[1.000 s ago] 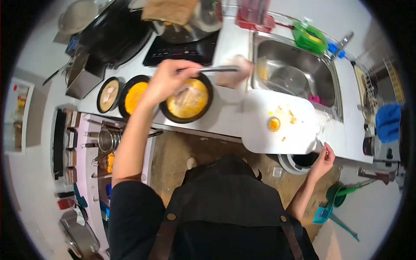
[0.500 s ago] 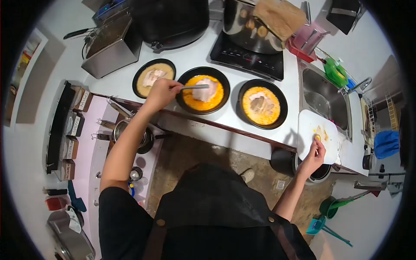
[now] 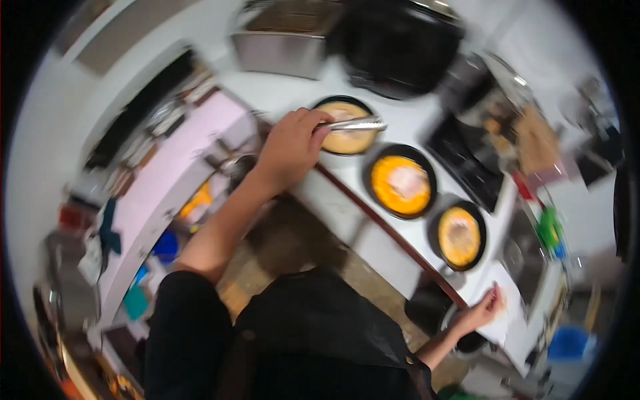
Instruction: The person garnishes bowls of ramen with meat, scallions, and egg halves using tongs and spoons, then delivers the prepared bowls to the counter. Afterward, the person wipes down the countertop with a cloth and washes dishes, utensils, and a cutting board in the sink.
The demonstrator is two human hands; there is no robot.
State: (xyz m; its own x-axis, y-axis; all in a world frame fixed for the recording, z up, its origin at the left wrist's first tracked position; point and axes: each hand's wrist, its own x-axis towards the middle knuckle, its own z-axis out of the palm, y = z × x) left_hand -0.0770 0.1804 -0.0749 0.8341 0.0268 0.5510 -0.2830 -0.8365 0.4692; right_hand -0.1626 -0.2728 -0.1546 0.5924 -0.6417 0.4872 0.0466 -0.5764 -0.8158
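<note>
My left hand [image 3: 290,150] is closed around metal tongs [image 3: 360,124], which extend over a black bowl of pale beige soup [image 3: 347,143]. Nothing shows between the tong tips, though they are blurred. Beside it, a second black bowl holds orange soup [image 3: 380,183] with a pale meat slice [image 3: 407,180] on top. The third bowl has yellow-orange soup [image 3: 460,250] with brownish meat [image 3: 461,232] in it. My right hand [image 3: 481,313] is over a white cutting board [image 3: 497,328], fingers pinched together; what they hold, if anything, is too blurred to tell.
Behind the bowls are a black induction cooker [image 3: 460,157], a large black appliance [image 3: 400,50] and a steel fryer box [image 3: 280,53]. A sink [image 3: 523,253] lies beyond the cutting board. A dark bin [image 3: 427,303] stands below the counter edge.
The view has turned, so the counter now slants down to the right. My left hand has moved the tongs from the middle bowl's meat to above the beige soup. My right hand stays by the board.
</note>
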